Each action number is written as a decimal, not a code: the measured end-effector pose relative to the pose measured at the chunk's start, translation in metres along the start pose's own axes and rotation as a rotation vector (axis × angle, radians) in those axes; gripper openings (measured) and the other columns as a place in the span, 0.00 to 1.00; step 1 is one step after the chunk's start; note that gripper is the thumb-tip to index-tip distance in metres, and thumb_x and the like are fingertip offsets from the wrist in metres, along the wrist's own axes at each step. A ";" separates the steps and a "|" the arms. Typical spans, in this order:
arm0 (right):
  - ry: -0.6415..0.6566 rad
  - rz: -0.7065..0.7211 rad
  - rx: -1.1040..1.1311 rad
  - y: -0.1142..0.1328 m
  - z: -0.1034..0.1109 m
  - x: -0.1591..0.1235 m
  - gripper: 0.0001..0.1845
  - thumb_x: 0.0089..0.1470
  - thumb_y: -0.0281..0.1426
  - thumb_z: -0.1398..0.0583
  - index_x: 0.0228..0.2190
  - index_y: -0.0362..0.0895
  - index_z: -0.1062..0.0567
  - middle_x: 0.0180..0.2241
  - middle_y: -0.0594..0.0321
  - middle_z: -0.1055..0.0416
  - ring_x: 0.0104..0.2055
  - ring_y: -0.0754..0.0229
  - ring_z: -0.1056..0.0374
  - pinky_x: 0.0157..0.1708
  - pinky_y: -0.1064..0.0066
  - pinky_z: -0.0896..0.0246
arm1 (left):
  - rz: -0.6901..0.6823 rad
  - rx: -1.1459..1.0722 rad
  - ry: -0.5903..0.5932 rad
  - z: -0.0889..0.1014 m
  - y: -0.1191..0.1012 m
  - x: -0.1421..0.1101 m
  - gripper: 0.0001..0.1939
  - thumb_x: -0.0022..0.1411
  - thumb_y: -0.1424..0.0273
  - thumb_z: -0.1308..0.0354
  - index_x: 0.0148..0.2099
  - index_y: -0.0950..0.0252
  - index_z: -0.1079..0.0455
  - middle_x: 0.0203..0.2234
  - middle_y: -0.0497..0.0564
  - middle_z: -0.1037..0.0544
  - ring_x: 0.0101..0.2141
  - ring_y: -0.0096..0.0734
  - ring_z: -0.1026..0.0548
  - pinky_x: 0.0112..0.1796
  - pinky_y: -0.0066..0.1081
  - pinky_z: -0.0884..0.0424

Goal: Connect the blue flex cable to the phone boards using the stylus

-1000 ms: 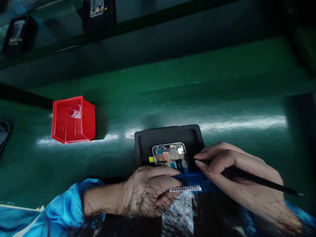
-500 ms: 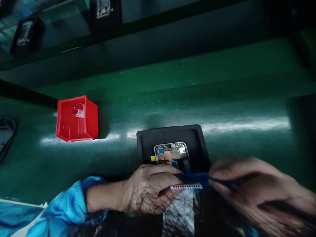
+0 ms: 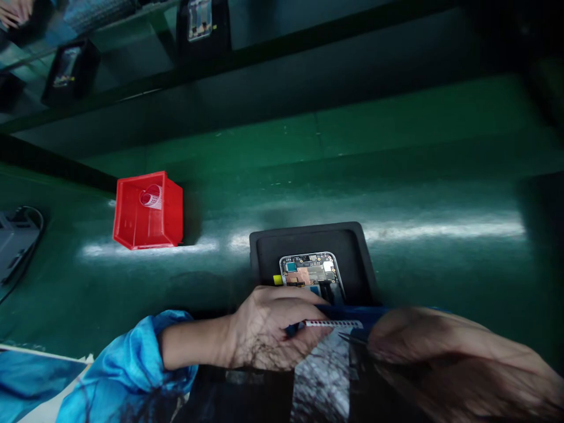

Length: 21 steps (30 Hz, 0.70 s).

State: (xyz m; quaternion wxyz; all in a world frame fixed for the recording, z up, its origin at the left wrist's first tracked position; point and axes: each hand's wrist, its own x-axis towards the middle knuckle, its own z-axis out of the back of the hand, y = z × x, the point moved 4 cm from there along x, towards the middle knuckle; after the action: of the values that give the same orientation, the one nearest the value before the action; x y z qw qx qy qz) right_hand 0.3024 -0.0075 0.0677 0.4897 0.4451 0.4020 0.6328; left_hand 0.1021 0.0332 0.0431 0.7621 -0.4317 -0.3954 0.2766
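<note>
My left hand (image 3: 267,329) is closed, pinching a narrow white strip with a row of small holes (image 3: 339,324) between thumb and fingers. From the right, my right hand (image 3: 453,352) grips dark pointed tweezers (image 3: 352,338), their tips just below the strip's right part. Beyond the hands, an opened phone with its circuit board showing (image 3: 311,270) lies in a black tray (image 3: 363,252). The phone's lower part is hidden behind my left hand. At its left edge sticks out a yellow tab (image 3: 277,279).
A red bin (image 3: 171,214) on the green work surface (image 3: 264,176) holds a curled perforated strip (image 3: 153,197). At the far left is a grey device with a cable (image 3: 15,241). More phones in black holders (image 3: 70,67) stand at the back, where another person's hand (image 3: 15,12) shows.
My right hand has shifted, and the tweezers' tips now show beside the strip. The strip stays in my left hand. The whole view has moved slightly.
</note>
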 end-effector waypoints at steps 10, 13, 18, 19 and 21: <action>0.144 0.215 0.099 0.005 0.008 0.024 0.16 0.69 0.35 0.39 0.27 0.49 0.29 0.27 0.61 0.19 0.24 0.59 0.20 0.30 0.77 0.18 | 0.022 -0.025 0.017 0.003 0.002 -0.001 0.06 0.69 0.71 0.33 0.42 0.68 0.25 0.38 0.53 0.15 0.33 0.26 0.15 0.39 0.20 0.17; 0.168 0.242 0.076 0.004 0.011 0.024 0.14 0.68 0.31 0.39 0.28 0.49 0.30 0.27 0.61 0.19 0.25 0.58 0.19 0.31 0.75 0.17 | 0.027 -0.030 0.019 0.003 0.003 -0.002 0.06 0.69 0.71 0.33 0.42 0.69 0.25 0.38 0.54 0.15 0.34 0.27 0.14 0.42 0.20 0.17; 0.209 0.256 0.070 0.004 0.012 0.024 0.13 0.69 0.31 0.39 0.30 0.49 0.29 0.28 0.60 0.18 0.27 0.58 0.18 0.32 0.76 0.17 | 0.024 -0.017 0.009 0.004 0.001 -0.001 0.05 0.68 0.72 0.33 0.42 0.69 0.25 0.38 0.54 0.15 0.33 0.27 0.15 0.40 0.20 0.17; 0.206 0.257 0.065 0.004 0.012 0.024 0.12 0.68 0.30 0.39 0.30 0.49 0.29 0.28 0.61 0.19 0.27 0.58 0.18 0.32 0.76 0.17 | 0.022 -0.016 0.006 0.004 0.001 0.000 0.05 0.68 0.73 0.33 0.42 0.69 0.25 0.38 0.54 0.15 0.33 0.27 0.15 0.41 0.20 0.17; 0.197 0.253 0.051 0.004 0.011 0.023 0.12 0.68 0.30 0.38 0.30 0.50 0.29 0.28 0.61 0.19 0.26 0.58 0.18 0.32 0.76 0.17 | 0.034 -0.017 0.018 0.003 0.001 0.001 0.05 0.69 0.72 0.33 0.42 0.69 0.25 0.37 0.54 0.15 0.33 0.27 0.15 0.40 0.20 0.17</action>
State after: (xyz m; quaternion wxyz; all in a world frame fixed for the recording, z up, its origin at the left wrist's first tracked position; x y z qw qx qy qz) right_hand 0.3094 0.0150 0.0784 0.3529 0.4403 0.4048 0.7195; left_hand 0.1001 0.0352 0.0434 0.7571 -0.4474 -0.3836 0.2819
